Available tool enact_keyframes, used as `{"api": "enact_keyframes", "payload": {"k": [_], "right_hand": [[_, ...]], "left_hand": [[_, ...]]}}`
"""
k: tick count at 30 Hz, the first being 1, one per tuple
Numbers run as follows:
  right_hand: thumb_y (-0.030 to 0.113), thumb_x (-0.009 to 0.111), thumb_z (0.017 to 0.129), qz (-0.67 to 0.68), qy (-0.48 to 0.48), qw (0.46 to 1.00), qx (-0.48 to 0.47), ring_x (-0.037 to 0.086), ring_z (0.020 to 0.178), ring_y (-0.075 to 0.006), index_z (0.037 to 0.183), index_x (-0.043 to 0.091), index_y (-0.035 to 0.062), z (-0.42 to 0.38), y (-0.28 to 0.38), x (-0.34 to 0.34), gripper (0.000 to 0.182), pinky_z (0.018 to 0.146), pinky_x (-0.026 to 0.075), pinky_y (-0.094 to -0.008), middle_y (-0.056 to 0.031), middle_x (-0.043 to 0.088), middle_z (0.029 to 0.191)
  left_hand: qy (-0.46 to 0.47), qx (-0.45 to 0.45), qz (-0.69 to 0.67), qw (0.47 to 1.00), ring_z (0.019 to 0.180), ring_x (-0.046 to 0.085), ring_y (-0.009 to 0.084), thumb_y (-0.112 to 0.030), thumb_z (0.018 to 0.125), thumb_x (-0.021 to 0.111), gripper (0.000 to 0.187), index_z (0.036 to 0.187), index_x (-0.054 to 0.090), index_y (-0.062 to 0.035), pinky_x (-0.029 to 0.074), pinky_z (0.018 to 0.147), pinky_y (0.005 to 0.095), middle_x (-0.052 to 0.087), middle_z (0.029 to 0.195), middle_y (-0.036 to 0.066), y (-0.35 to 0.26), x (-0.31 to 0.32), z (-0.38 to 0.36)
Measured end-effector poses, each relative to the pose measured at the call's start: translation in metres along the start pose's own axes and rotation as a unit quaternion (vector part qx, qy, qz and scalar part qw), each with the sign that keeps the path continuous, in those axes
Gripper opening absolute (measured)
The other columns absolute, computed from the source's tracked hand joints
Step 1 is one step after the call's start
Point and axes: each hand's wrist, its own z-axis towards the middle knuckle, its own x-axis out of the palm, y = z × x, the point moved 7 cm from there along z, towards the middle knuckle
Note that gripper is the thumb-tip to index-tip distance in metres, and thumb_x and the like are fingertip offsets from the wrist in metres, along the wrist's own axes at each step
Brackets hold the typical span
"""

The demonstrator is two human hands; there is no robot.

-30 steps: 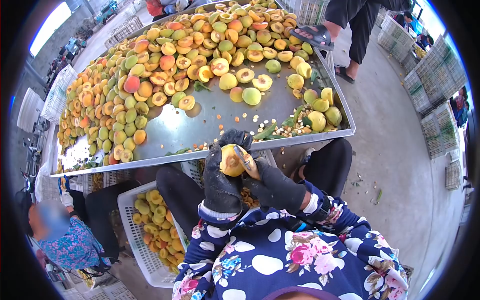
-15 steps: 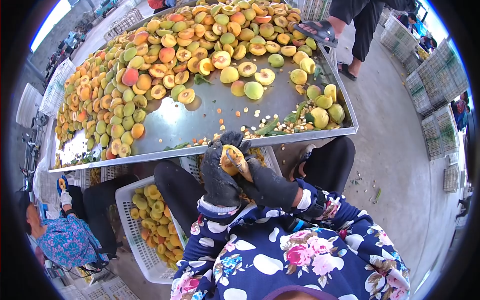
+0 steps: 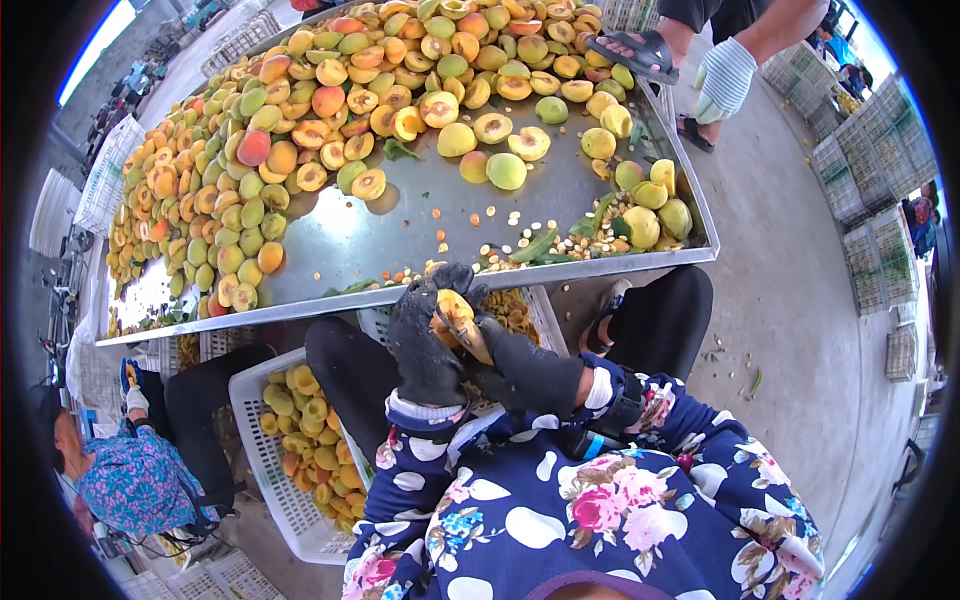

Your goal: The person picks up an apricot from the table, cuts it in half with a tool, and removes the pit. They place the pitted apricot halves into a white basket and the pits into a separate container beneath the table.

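Both my hands wear dark gloves and meet just in front of the metal table's near edge. My left hand point(image 3: 428, 335) is wrapped round a yellow peach point(image 3: 455, 308), its orange cut flesh turned up. My right hand point(image 3: 515, 358) grips a small tan-handled tool point(image 3: 474, 345) pressed against that peach; its working end is mostly hidden. Below the hands, a crate point(image 3: 545, 318) holding yellow-orange pieces shows between my knees. By my left leg stands a white crate point(image 3: 250, 430) of peach halves point(image 3: 318, 445).
The metal table point(image 3: 350, 255) carries a large heap of whole and halved peaches point(image 3: 330, 100), with loose pits point(image 3: 500, 262) and leaves near its front edge. A co-worker point(image 3: 140, 470) sits at left. Another person's sandalled foot point(image 3: 640, 52) rests on the table corner. Crates point(image 3: 875, 130) are stacked at right.
My hands have turned the peach and tool, showing more orange flesh, and shifted slightly. A striped white-gloved hand of another person has come into view at upper right.
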Motion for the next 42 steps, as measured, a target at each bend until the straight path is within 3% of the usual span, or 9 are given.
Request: {"api": "enact_keyframes", "payload": {"k": [10, 13, 15, 20, 22, 28, 30, 35, 42], "right_hand": [[0.016, 0.056, 0.081, -0.115, 0.136, 0.98, 0.088, 0.058, 0.075, -0.0406, 0.101, 0.041, -0.0065, -0.001, -0.005, 0.003, 0.034, 0.061, 0.045, -0.043, -0.0259, 0.057, 0.079], [0.018, 0.056, 0.08, -0.1, 0.157, 0.979, 0.085, 0.058, 0.074, -0.0398, 0.1, 0.042, -0.0058, -0.002, -0.005, 0.0, 0.034, 0.061, 0.045, -0.0421, -0.0249, 0.057, 0.079], [0.019, 0.056, 0.08, -0.018, 0.152, 0.976, 0.157, 0.058, 0.072, -0.0384, 0.1, 0.042, -0.0047, -0.002, 0.001, -0.007, 0.034, 0.06, 0.046, -0.0411, -0.0234, 0.057, 0.08], [0.019, 0.054, 0.081, 0.021, 0.202, 0.954, 0.218, 0.059, 0.072, -0.0373, 0.101, 0.043, -0.0038, 0.0, 0.012, -0.01, 0.033, 0.062, 0.045, -0.0422, -0.0234, 0.057, 0.081], [0.019, 0.054, 0.081, 0.002, 0.224, 0.942, 0.25, 0.059, 0.071, -0.0373, 0.101, 0.043, -0.0036, -0.004, 0.003, -0.005, 0.032, 0.062, 0.045, -0.0429, -0.0237, 0.057, 0.081], [0.016, 0.052, 0.083, -0.083, 0.219, 0.962, 0.142, 0.059, 0.058, -0.0271, 0.102, 0.041, -0.0018, 0.001, 0.002, -0.001, 0.028, 0.048, 0.045, -0.0376, -0.0189, 0.056, 0.073], [0.014, 0.05, 0.084, 0.088, 0.233, 0.923, 0.295, 0.056, 0.05, -0.0185, 0.102, 0.041, -0.0018, -0.006, 0.004, 0.0, 0.026, 0.039, 0.041, -0.0305, -0.0132, 0.055, 0.07], [0.017, 0.052, 0.084, 0.272, 0.203, 0.898, 0.28, 0.046, 0.041, -0.0102, 0.093, 0.047, 0.0006, -0.004, 0.004, 0.007, 0.019, 0.034, 0.035, -0.0234, -0.0054, 0.052, 0.064], [0.019, 0.056, 0.086, 0.434, 0.195, 0.809, 0.344, 0.042, 0.035, -0.0079, 0.097, 0.046, 0.0058, -0.006, -0.001, 0.024, 0.02, 0.029, 0.032, -0.0206, -0.0009, 0.046, 0.057]], "left_hand": [[0.152, 0.046, 0.297, 0.942, 0.085, 0.061, 0.0226, -0.009, 0.078, 0.051, 0.026, 0.1, 0.061, -0.002, 0.048, 0.078, 0.0319, 0.064, 0.094, 0.009, 0.035, -0.023, -0.002], [0.132, -0.034, 0.159, 0.978, 0.087, 0.061, 0.0225, -0.009, 0.081, 0.05, 0.027, 0.104, 0.059, -0.0002, 0.048, 0.081, 0.0324, 0.062, 0.097, 0.01, 0.041, -0.021, -0.003], [0.046, -0.258, -0.309, 0.914, 0.089, 0.06, 0.0222, -0.01, 0.084, 0.049, 0.028, 0.108, 0.056, 0.0024, 0.047, 0.084, 0.0332, 0.06, 0.101, 0.011, 0.035, -0.002, -0.008], [0.089, -0.201, -0.165, 0.961, 0.089, 0.06, 0.0208, -0.009, 0.083, 0.05, 0.028, 0.109, 0.056, 0.0023, 0.047, 0.084, 0.0319, 0.06, 0.101, 0.01, 0.03, -0.004, -0.005], [0.186, -0.017, 0.184, 0.965, 0.086, 0.061, 0.0187, -0.008, 0.081, 0.052, 0.025, 0.103, 0.06, -0.0005, 0.048, 0.081, 0.0305, 0.063, 0.096, 0.008, 0.005, -0.002, -0.003], [0.109, -0.056, 0.145, 0.982, 0.084, 0.062, 0.0207, -0.01, 0.078, 0.053, 0.021, 0.095, 0.063, -0.0026, 0.048, 0.078, 0.0312, 0.064, 0.09, 0.008, 0.031, -0.013, -0.007], [0.121, -0.006, 0.198, 0.973, 0.084, 0.062, 0.0213, -0.011, 0.079, 0.053, 0.021, 0.095, 0.063, -0.0029, 0.048, 0.077, 0.0313, 0.064, 0.09, 0.008, 0.021, -0.01, -0.004], [0.135, 0.125, 0.349, 0.919, 0.083, 0.061, 0.0213, -0.02, 0.084, 0.049, 0.025, 0.096, 0.063, -0.0022, 0.048, 0.077, 0.0309, 0.064, 0.091, 0.009, 0.0, 0.0, -0.005], [0.004, 0.048, 0.108, 0.993, 0.082, 0.061, 0.022, -0.033, 0.086, 0.048, 0.038, 0.098, 0.061, 0.0007, 0.048, 0.075, 0.0327, 0.063, 0.089, 0.01, 0.012, -0.011, -0.007]]}}
